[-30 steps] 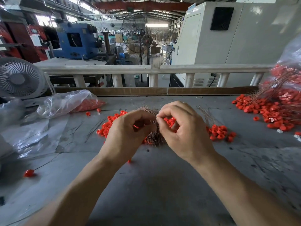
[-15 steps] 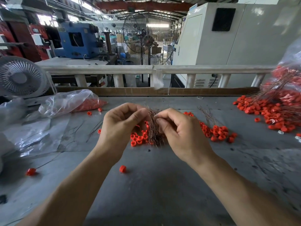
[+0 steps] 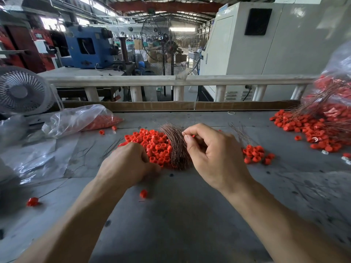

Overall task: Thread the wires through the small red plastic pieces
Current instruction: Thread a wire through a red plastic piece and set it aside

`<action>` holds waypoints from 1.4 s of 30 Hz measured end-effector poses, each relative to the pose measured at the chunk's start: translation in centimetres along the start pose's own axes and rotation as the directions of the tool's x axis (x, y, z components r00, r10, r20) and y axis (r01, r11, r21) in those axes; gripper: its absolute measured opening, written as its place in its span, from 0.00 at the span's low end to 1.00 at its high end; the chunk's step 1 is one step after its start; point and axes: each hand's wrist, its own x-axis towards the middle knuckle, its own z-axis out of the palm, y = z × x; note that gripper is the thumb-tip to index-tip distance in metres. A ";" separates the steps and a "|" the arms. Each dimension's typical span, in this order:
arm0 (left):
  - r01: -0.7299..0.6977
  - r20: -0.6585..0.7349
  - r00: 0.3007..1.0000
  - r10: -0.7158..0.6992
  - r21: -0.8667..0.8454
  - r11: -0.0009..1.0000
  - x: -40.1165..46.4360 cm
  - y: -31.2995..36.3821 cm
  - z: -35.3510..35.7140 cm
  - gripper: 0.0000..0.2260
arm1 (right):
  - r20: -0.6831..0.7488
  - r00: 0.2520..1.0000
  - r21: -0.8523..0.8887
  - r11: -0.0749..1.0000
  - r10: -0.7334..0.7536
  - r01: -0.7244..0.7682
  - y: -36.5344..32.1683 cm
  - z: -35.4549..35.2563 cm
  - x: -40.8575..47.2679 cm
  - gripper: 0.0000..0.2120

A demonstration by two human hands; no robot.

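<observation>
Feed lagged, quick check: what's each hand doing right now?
Left hand: fingers curled down at the red pieces; any hold cannot be told.
Right hand: pinching a wire.

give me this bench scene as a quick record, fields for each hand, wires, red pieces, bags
left hand: fingers curled down at the near edge of the central red pile; what it holds is hidden
right hand: pinches a thin wire beside the wire bundle
wire bundle: brown, lying between the hands
central red pile: loose pieces left of the bundle
small red pile: right of the right hand
left bag: clear, red pieces inside
right bag: red pieces spilling out
</observation>
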 end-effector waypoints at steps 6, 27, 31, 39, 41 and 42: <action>-0.042 -0.024 0.999 0.041 -0.042 0.998 -0.2 0.3 0.7 0.10 | 0.046 0.997 0.003 0.998 0.061 -0.061 0.0 0.4 -0.2 0.05; -0.148 -0.088 0.962 0.258 -0.963 0.224 -2.0 3.9 -0.1 0.15 | 0.159 0.960 0.385 0.881 0.229 -0.274 -0.1 -0.5 -0.3 0.05; -0.147 -0.085 0.962 0.259 -0.962 0.229 -2.1 4.0 -0.2 0.15 | 0.177 0.957 0.404 0.870 0.229 -0.283 0.1 -0.2 -0.3 0.05; -0.180 -0.101 0.958 0.268 -0.940 0.289 -2.6 4.2 -0.5 0.15 | 0.204 0.955 0.353 0.894 0.216 -0.278 0.1 0.0 -0.5 0.05; -0.183 -0.103 0.958 0.269 -0.938 0.295 -2.7 4.4 -0.6 0.16 | 0.207 0.953 0.345 0.895 0.222 -0.283 0.1 0.0 -0.5 0.05; -0.184 -0.104 0.958 0.269 -0.938 0.293 -2.7 4.5 -0.6 0.16 | 0.204 0.953 0.344 0.894 0.226 -0.286 0.1 0.0 -0.5 0.05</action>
